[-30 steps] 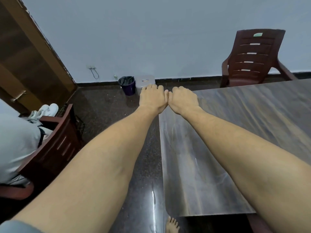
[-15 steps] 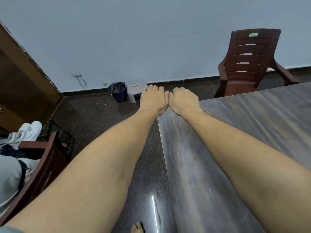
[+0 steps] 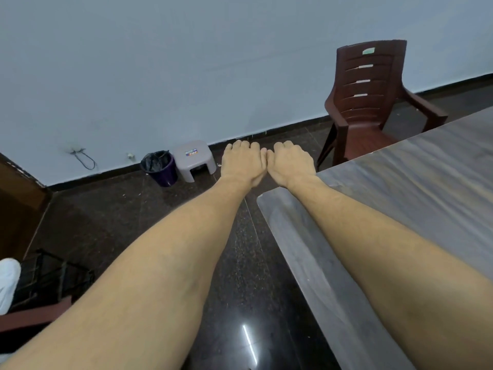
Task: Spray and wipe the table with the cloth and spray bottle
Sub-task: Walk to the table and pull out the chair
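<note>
Both my arms are stretched straight out ahead, backs of the hands up. My left hand point(image 3: 241, 162) and my right hand point(image 3: 289, 162) touch side by side, fingers curled down and closed, nothing visible in either. They hover past the far left corner of the grey wood-grain table point(image 3: 416, 188), which fills the right side. My right forearm lies over the tabletop; my left forearm is over the dark floor. No cloth and no spray bottle are in view.
A brown plastic chair point(image 3: 365, 102) stands at the table's far end by the wall. A purple bin point(image 3: 160, 166) and a small grey stool point(image 3: 194, 158) sit against the wall. At the lower left are a black wire rack point(image 3: 50, 279) and another chair's arm.
The view has swung to the right and tilted; the table corner now lies nearer the hands. The hands stay together, still closed, and the person seated at left has slid almost out of view.
</note>
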